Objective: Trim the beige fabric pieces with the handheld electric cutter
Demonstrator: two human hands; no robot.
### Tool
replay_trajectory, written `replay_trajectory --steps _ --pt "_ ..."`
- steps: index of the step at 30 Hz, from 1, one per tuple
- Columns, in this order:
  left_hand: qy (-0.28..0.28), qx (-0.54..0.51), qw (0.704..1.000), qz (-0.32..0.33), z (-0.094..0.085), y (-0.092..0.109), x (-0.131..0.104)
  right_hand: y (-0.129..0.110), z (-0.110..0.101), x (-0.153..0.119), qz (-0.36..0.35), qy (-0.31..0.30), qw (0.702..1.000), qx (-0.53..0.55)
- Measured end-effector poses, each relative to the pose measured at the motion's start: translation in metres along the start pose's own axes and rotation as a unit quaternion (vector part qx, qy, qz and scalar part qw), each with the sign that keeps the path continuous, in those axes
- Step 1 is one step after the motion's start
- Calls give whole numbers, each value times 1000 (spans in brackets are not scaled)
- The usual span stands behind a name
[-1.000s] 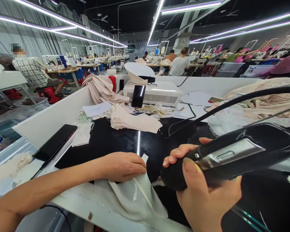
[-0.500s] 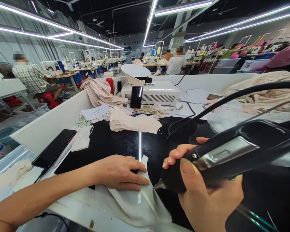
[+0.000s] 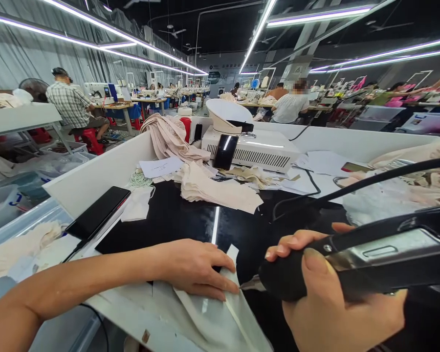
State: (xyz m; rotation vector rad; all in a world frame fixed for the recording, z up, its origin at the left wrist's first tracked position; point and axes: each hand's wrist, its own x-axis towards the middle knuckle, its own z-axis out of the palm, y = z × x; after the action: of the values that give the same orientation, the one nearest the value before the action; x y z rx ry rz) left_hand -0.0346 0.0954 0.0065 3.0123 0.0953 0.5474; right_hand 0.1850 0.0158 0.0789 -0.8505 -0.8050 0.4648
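My left hand (image 3: 201, 269) lies palm down with its fingers stretched out, pressing on a pale grey-white piece of fabric (image 3: 220, 313) at the table's front edge. A narrow end of this fabric points away from me past the fingertips, and a seam-like line runs along it. My right hand (image 3: 337, 298) is wrapped round a black corded handheld tool (image 3: 366, 254) with a shiny metal plate on its side. The tool's rounded end faces the fabric, a short way right of my left fingers; its working tip is mostly hidden.
On the black tabletop (image 3: 168, 210) lies a stack of beige fabric pieces (image 3: 220, 190). Behind stand a white vented box (image 3: 260, 146) and an upright phone (image 3: 225, 151). A black power bank-like slab (image 3: 99, 210) lies left. The tool's cable (image 3: 381, 178) arches at right. People sit at sewing machines beyond.
The view has swung left, so everything sits further right in the picture. My left hand stays on the fabric; the tool in my right hand appears slightly further from it.
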Motion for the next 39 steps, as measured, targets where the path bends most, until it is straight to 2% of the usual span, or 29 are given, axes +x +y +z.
replay_trajectory --steps 6,11,15,19,25,30,35,39 --pt "15 -1 1000 3 0 2 4 6 8 1 -36 12 999 13" --pt "-18 -14 999 -38 -5 5 7 10 9 3 -19 22 1000 12" --pt "-25 -16 999 -39 -7 8 8 12 9 5 -30 12 999 -3" --pt "-19 -16 999 -43 -3 6 9 16 11 10 -54 5 998 10" --pt "12 -7 1000 -12 3 3 5 23 14 13 -65 2 998 6" --pt "-22 -9 999 -32 1 3 7 21 15 15 -62 3 998 9" --pt "-74 14 995 -58 2 0 22 13 3 22 -28 13 998 -53" --pt "-87 72 987 -113 0 -3 37 18 -22 37 -40 -33 992 -113"
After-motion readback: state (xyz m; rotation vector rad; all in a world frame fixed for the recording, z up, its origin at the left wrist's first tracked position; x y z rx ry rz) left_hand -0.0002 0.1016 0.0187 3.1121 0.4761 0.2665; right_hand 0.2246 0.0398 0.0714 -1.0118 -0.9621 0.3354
